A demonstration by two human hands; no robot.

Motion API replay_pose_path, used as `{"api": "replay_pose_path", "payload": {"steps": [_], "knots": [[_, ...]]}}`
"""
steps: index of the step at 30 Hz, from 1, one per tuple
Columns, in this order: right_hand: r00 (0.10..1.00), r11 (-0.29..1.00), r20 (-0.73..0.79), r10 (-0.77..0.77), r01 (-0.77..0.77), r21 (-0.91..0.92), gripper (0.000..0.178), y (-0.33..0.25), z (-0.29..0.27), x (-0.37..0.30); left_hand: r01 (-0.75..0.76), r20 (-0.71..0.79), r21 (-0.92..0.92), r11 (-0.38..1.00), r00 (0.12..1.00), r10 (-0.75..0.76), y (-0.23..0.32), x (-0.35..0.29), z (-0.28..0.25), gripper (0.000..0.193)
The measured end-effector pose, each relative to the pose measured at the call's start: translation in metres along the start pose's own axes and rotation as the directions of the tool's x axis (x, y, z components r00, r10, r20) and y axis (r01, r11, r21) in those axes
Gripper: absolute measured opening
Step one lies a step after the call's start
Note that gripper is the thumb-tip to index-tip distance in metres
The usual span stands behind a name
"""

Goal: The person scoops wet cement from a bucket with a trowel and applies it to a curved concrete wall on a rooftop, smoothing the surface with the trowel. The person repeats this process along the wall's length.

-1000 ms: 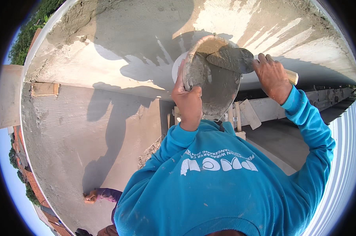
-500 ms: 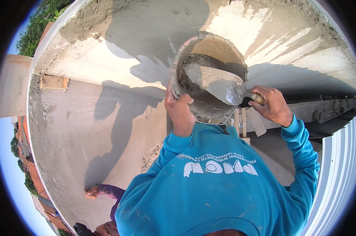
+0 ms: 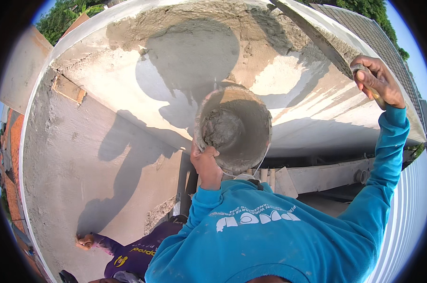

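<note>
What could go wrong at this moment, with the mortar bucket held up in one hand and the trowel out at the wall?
1. The left hand alone grips the rim of the bucket, which is tilted with wet mortar inside; it could slip or spill.
2. A second person works directly below, so dropped mortar or the bucket may land on them.
3. The right hand reaches far out with the trowel, which may strain balance.
</note>
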State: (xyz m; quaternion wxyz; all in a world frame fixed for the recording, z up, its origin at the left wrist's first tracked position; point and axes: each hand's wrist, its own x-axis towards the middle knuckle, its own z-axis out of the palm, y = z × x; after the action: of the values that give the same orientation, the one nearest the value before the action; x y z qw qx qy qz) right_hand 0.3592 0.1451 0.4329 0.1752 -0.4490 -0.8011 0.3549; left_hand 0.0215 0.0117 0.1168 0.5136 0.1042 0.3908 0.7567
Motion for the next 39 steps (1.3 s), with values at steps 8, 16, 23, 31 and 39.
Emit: {"api": "replay_pose_path", "payload": {"steps": [8,16,23,31,39], "knots": [[0.993,0.931,-0.013,-0.118,0.106,-0.348,0.045,0.053,0.049,0.045,-0.004,0.022,0.094,0.996,1.000,0.002,-0.004,0.008,0.011,0.080],[0.929,0.821,-0.198,-0.314,0.161,-0.548,0.041,0.042,-0.005,0.014,0.022,0.077,0.082,0.996,0.997,-0.028,-0.010,0.007,0.023,0.078],[0.934,0.702,-0.193,-0.300,0.080,-0.707,0.030,-0.031,0.009,-0.054,0.046,0.056,0.102,0.994,0.997,-0.052,-0.014,0.007,0.025,0.077],[0.956,0.946,0.169,0.241,-0.193,-0.260,0.038,-0.021,-0.012,-0.029,0.070,0.120,0.168,0.983,0.989,-0.091,-0.035,0.010,0.023,0.076],[0.962,0.873,-0.179,0.208,-0.265,-0.410,0.039,-0.008,-0.035,-0.109,0.137,0.170,0.139,0.981,0.972,-0.160,-0.030,-0.003,0.044,0.073]]}}
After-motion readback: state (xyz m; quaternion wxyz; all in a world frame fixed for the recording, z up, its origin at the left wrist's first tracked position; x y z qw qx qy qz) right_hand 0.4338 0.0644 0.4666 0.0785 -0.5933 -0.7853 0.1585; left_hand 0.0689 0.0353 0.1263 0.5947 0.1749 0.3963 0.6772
